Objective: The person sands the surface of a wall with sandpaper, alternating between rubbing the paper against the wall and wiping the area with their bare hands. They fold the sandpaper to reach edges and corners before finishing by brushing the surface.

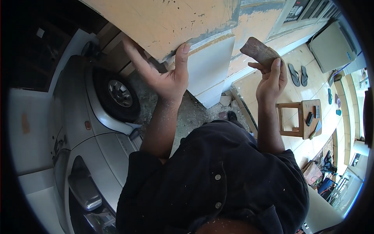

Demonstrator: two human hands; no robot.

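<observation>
Our right hand (271,82) pinches one end of a brown, curved, paper-like strip (258,52), the rest jutting beyond our fingertips; likely light, flexible, best held there. Our left hand (168,81) spreads open, apparently empty.

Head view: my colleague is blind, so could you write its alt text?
A person's right hand holds a curved brown strip; the left hand is spread at the edge of a patchy orange wall. A silver car stands at left, a wooden stool at right.

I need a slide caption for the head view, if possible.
Left hand at the wall, right hand holding a curved brown sheet.
</observation>
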